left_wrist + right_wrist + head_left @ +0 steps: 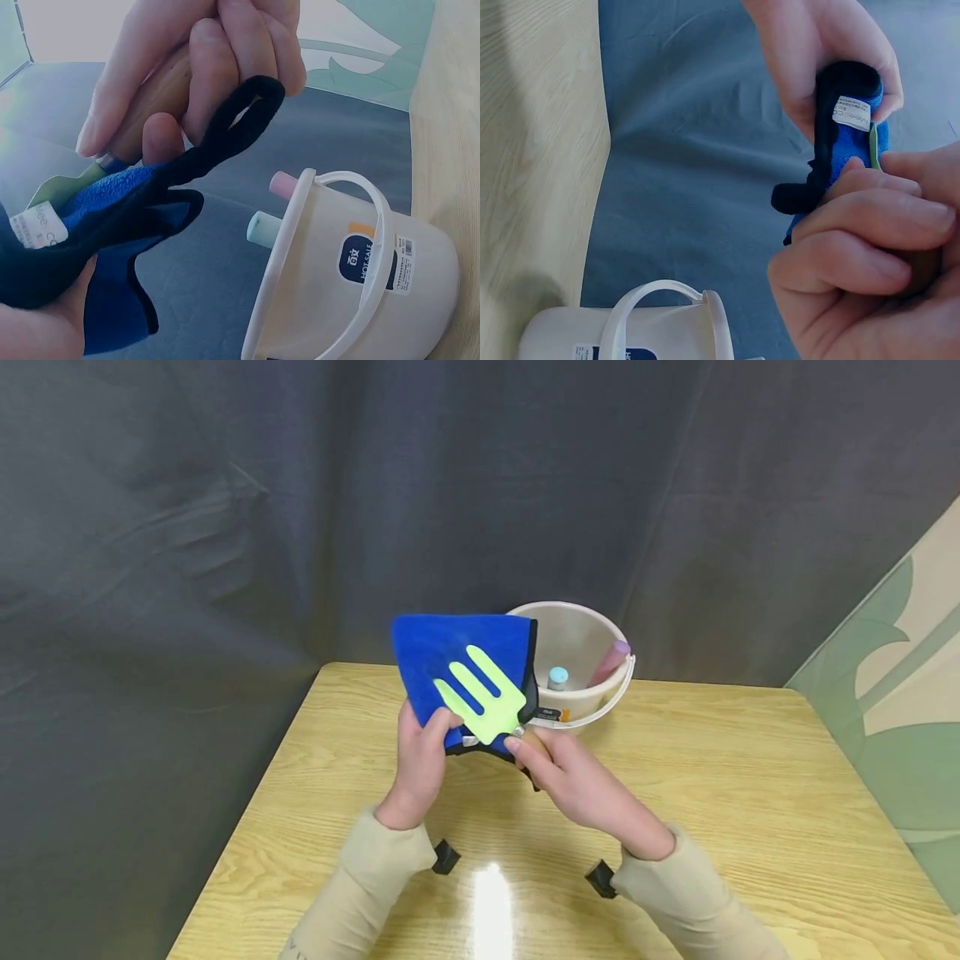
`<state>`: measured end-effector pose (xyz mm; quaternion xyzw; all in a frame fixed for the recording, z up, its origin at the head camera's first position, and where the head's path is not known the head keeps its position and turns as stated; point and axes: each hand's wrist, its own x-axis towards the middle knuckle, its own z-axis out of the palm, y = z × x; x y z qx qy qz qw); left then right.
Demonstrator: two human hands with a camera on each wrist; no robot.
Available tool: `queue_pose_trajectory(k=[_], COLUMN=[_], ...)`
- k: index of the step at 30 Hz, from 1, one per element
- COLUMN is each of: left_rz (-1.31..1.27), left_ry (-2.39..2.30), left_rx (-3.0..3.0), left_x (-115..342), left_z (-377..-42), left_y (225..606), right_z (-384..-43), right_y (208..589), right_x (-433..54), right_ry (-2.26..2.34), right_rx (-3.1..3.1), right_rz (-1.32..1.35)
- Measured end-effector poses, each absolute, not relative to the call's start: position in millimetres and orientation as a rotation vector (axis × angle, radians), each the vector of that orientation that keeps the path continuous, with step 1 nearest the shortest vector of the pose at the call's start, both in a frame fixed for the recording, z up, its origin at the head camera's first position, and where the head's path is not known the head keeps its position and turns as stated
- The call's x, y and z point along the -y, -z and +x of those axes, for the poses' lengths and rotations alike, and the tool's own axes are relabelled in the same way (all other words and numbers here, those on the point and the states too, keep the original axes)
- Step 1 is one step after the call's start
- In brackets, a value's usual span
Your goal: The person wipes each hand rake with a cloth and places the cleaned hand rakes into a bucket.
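Note:
A garden hand fork (491,708) with lime-green tines lies against a blue cloth (420,643) with black edging, both raised above the table. My right hand (576,777) grips the fork's wooden handle (154,101), fingers curled round it. With thumb in front, my left hand (420,764) pinches the cloth's lower left part; its thumb tip touches the fork's edge. The left wrist view shows a white label (39,226) on the cloth and a black hanging loop (244,112) by the right hand. Part of the cloth is hidden behind the fork.
Behind the hands, a cream bucket (588,702) with a white handle stands at the table's (750,777) back edge. Inside are a pink-purple item (611,662) and one with a light-blue top (557,677). A dark curtain (480,485) hangs behind.

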<state>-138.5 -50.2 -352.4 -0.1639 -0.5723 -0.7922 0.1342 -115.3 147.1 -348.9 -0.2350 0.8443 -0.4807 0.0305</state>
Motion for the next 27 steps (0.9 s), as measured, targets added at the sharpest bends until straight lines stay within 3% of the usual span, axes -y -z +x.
queue_pose_trajectory(k=[7,16,27], left_rz=[-0.533,-0.719,-0.465], left_ry=[2.464,2.312,2.588], left_rx=[1.663,1.977,1.59], left_x=[49,40,48], left_z=[-132,-125,-130], left_y=[353,365,360], right_z=[-117,-125,-120], right_y=[344,339,347], right_x=[-149,-150,-146], right_ry=[1.546,1.638,1.523], right_rx=[-2.561,-2.517,-2.586], right_rz=[-0.726,-0.687,-0.698])
